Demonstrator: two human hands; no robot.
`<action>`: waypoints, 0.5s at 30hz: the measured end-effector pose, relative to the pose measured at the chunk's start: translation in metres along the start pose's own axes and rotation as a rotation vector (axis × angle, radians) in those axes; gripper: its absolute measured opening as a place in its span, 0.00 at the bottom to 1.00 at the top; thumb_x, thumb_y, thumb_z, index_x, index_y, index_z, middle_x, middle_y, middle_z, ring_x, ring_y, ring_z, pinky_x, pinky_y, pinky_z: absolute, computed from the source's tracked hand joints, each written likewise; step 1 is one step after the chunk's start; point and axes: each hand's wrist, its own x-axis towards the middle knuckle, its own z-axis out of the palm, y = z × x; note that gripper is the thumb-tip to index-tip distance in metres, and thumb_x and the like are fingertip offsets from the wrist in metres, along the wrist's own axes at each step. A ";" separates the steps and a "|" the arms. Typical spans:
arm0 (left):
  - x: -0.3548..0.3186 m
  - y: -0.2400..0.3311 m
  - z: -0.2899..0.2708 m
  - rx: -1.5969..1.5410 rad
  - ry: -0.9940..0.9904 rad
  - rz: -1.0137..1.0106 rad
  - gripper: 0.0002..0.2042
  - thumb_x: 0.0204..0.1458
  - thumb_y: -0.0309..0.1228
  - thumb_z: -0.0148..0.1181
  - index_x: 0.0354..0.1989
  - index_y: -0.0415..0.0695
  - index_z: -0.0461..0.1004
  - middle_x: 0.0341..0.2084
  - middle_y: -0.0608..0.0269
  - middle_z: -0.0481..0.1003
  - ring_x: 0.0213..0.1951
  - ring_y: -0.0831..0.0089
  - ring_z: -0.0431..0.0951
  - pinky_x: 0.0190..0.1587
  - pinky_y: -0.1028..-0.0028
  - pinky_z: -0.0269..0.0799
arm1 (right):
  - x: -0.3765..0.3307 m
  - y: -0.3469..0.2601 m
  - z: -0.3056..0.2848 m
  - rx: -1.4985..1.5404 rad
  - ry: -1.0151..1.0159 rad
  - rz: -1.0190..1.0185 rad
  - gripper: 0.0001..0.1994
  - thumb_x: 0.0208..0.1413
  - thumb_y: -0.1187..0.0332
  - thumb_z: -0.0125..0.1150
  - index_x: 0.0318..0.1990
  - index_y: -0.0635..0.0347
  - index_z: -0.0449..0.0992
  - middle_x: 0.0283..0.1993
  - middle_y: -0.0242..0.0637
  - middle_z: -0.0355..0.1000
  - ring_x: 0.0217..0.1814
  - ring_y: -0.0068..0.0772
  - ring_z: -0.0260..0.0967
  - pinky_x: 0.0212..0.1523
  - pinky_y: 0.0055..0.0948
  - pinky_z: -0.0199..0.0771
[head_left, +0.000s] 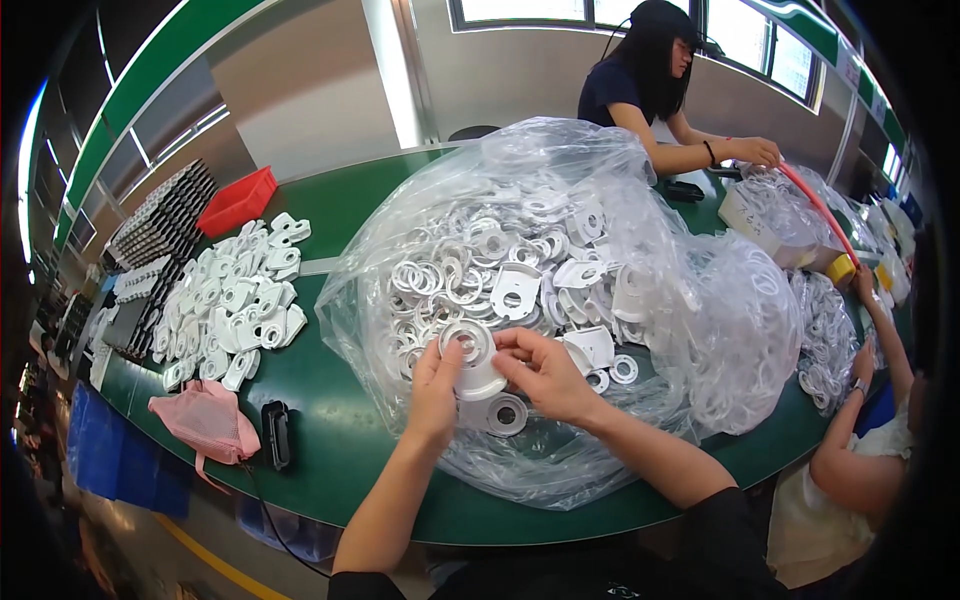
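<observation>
Between my two hands is a white plastic part [478, 378] with a round ring at its top and a curved lower flange. My left hand [436, 385] grips its left side, the thumb lying at the ring. On the right edge, the fingers and thumb of my right hand [540, 372] pinch the same part. Just below it lies a grey-white ring piece [507, 414]. Behind my hands a large clear plastic bag [350, 300] lies spread wide, full of loose white rings and flanged plates [515, 290].
At left lies a heap of white parts [235, 300], beside stacked dark trays [165, 215] and a red bin [238, 200]. A pink pouch [210, 420] and a black case [276, 435] sit near the front edge. Another bag of rings [745, 330] lies right; two people work beyond.
</observation>
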 end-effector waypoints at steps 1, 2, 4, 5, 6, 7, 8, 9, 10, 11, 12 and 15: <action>0.003 0.001 -0.001 -0.066 -0.004 -0.057 0.16 0.61 0.34 0.44 0.55 0.42 0.61 0.38 0.59 0.74 0.39 0.77 0.74 0.43 0.77 0.69 | 0.001 0.001 -0.007 -0.209 0.024 -0.054 0.15 0.56 0.73 0.55 0.51 0.61 0.66 0.36 0.31 0.72 0.37 0.16 0.67 0.36 0.18 0.66; 0.005 0.005 -0.003 -0.090 0.008 -0.066 0.14 0.62 0.35 0.42 0.51 0.41 0.61 0.39 0.57 0.74 0.39 0.73 0.76 0.42 0.75 0.72 | 0.002 0.003 -0.013 -0.419 0.046 -0.109 0.16 0.57 0.72 0.54 0.53 0.59 0.66 0.38 0.33 0.72 0.38 0.18 0.68 0.37 0.20 0.68; 0.007 0.017 -0.009 -0.137 0.014 -0.147 0.13 0.62 0.36 0.39 0.50 0.43 0.62 0.43 0.53 0.73 0.42 0.65 0.77 0.35 0.68 0.77 | 0.004 0.017 -0.022 -0.688 0.113 -0.212 0.18 0.54 0.69 0.57 0.53 0.56 0.67 0.43 0.37 0.71 0.43 0.30 0.68 0.42 0.28 0.69; 0.008 0.017 -0.011 -0.122 0.023 -0.176 0.14 0.62 0.38 0.38 0.50 0.44 0.61 0.43 0.53 0.73 0.39 0.65 0.77 0.32 0.67 0.78 | 0.004 0.022 -0.024 -0.866 0.094 -0.298 0.18 0.53 0.69 0.58 0.52 0.57 0.68 0.44 0.39 0.70 0.45 0.35 0.66 0.44 0.30 0.68; 0.007 0.017 -0.011 -0.122 0.024 -0.175 0.14 0.62 0.38 0.38 0.50 0.44 0.61 0.43 0.53 0.73 0.39 0.65 0.77 0.32 0.67 0.78 | 0.004 0.024 -0.025 -1.042 0.075 -0.386 0.18 0.51 0.68 0.59 0.51 0.58 0.69 0.46 0.41 0.69 0.47 0.40 0.64 0.46 0.33 0.67; 0.006 0.017 -0.011 -0.150 0.076 -0.205 0.14 0.62 0.38 0.38 0.49 0.44 0.62 0.43 0.53 0.73 0.38 0.66 0.78 0.31 0.69 0.77 | 0.004 0.024 -0.023 -1.041 0.073 -0.387 0.18 0.51 0.68 0.59 0.51 0.58 0.69 0.46 0.41 0.69 0.47 0.40 0.64 0.46 0.33 0.67; 0.006 0.018 -0.012 -0.179 0.128 -0.235 0.14 0.62 0.39 0.39 0.49 0.45 0.62 0.43 0.54 0.73 0.37 0.66 0.78 0.30 0.72 0.76 | 0.004 0.022 -0.021 -1.054 0.063 -0.363 0.18 0.50 0.67 0.60 0.50 0.58 0.69 0.46 0.40 0.69 0.48 0.42 0.63 0.47 0.35 0.66; 0.007 0.018 -0.016 -0.178 0.131 -0.234 0.14 0.62 0.39 0.39 0.49 0.45 0.62 0.43 0.54 0.73 0.37 0.66 0.78 0.30 0.72 0.76 | 0.005 0.021 -0.019 -1.067 0.053 -0.339 0.18 0.49 0.67 0.60 0.49 0.59 0.70 0.46 0.40 0.68 0.49 0.43 0.62 0.48 0.37 0.65; 0.010 0.018 -0.021 -0.230 0.159 -0.211 0.14 0.62 0.39 0.39 0.48 0.45 0.63 0.43 0.54 0.74 0.37 0.66 0.78 0.28 0.75 0.73 | 0.006 0.019 -0.018 -1.067 0.052 -0.338 0.18 0.49 0.67 0.60 0.49 0.59 0.70 0.46 0.40 0.68 0.49 0.43 0.62 0.48 0.37 0.65; 0.012 0.019 -0.024 -0.281 0.188 -0.188 0.14 0.62 0.40 0.39 0.48 0.45 0.64 0.42 0.55 0.74 0.37 0.67 0.77 0.26 0.77 0.70 | 0.010 0.017 -0.016 -1.056 0.088 -0.401 0.18 0.49 0.67 0.60 0.48 0.59 0.70 0.45 0.40 0.68 0.48 0.43 0.62 0.47 0.36 0.65; 0.013 0.020 -0.024 -0.329 0.230 -0.156 0.13 0.61 0.38 0.41 0.47 0.45 0.65 0.41 0.55 0.74 0.36 0.67 0.77 0.23 0.79 0.65 | 0.015 0.016 -0.014 -1.043 0.124 -0.464 0.17 0.49 0.67 0.60 0.48 0.60 0.70 0.45 0.39 0.69 0.47 0.42 0.63 0.46 0.36 0.66; 0.016 0.012 -0.031 -0.313 0.195 -0.064 0.11 0.61 0.35 0.42 0.47 0.44 0.64 0.40 0.55 0.74 0.35 0.67 0.77 0.23 0.78 0.65 | 0.031 0.015 -0.002 -1.009 0.048 -0.440 0.16 0.49 0.68 0.59 0.46 0.60 0.71 0.41 0.39 0.69 0.44 0.42 0.64 0.44 0.37 0.66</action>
